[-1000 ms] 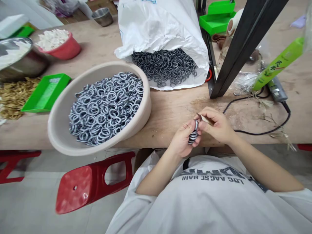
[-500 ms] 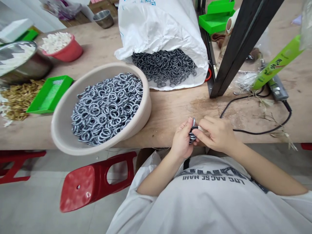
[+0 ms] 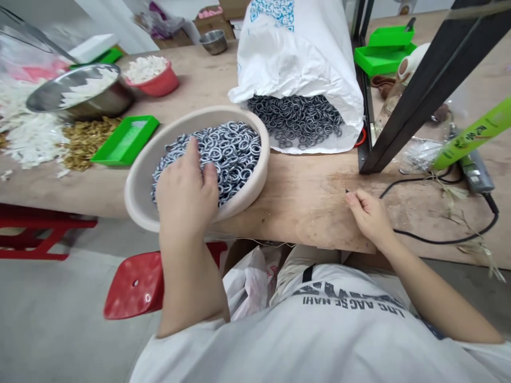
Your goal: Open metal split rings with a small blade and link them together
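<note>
Right of centre, our right hand was closed, pinching a dark-tipped object. Left of centre, our left hand hung over grey rings in the tub, thumb and forefinger apart; we couldn't tell whether it held anything. Beyond, upper centre, stood a white sack.

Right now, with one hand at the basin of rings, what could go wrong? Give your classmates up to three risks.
1. The basin appears to overhang the front edge of the table; a push from the left hand might tip it.
2. The rings lie loose and heaped, so some could spill.
3. The right hand pinches a small dark-tipped item; if sharp, it might nick a finger.
</note>
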`<state>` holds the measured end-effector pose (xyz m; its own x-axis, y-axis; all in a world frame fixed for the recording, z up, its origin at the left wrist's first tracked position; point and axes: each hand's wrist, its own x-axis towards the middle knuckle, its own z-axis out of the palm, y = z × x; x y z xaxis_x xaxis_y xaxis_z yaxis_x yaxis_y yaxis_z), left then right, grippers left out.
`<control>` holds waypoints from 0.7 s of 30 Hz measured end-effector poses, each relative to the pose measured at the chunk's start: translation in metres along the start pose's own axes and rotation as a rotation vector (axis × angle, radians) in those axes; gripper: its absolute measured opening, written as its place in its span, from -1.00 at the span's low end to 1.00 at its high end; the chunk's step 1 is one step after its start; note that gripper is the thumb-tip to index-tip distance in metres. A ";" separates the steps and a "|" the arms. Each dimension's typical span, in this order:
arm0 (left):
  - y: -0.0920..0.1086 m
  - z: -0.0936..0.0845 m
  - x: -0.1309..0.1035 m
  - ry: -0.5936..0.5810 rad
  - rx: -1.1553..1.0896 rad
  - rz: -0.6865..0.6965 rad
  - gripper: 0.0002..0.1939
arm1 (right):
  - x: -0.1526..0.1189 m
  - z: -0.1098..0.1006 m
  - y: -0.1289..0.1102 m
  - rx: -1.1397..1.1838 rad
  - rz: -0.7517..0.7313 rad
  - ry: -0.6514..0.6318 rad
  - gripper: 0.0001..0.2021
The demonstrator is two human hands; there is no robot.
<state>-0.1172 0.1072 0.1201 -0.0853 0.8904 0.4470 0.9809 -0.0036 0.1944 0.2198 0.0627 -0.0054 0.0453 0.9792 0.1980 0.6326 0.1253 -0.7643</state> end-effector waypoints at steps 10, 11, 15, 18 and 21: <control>0.113 0.076 0.016 -0.268 -0.210 0.373 -0.43 | -0.008 0.009 0.009 -0.129 -0.108 -0.032 -0.65; 0.134 0.098 0.035 -0.333 -0.199 0.333 -0.43 | -0.009 0.009 0.010 -0.126 -0.111 -0.036 -0.66; 0.183 0.184 0.135 -0.366 -0.140 -0.005 -0.30 | -0.009 0.009 0.011 -0.109 -0.135 -0.069 -0.70; 0.191 0.223 0.181 -0.488 -0.157 -0.085 -0.22 | -0.009 0.008 0.011 -0.100 -0.137 -0.082 -0.70; 0.189 0.235 0.170 -0.597 -0.159 0.005 -0.19 | -0.008 0.007 0.011 -0.084 -0.138 -0.071 -0.69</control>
<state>0.0947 0.3650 0.0274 0.0764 0.9911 -0.1089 0.9391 -0.0348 0.3419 0.2206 0.0577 -0.0199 -0.0991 0.9629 0.2511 0.6919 0.2480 -0.6781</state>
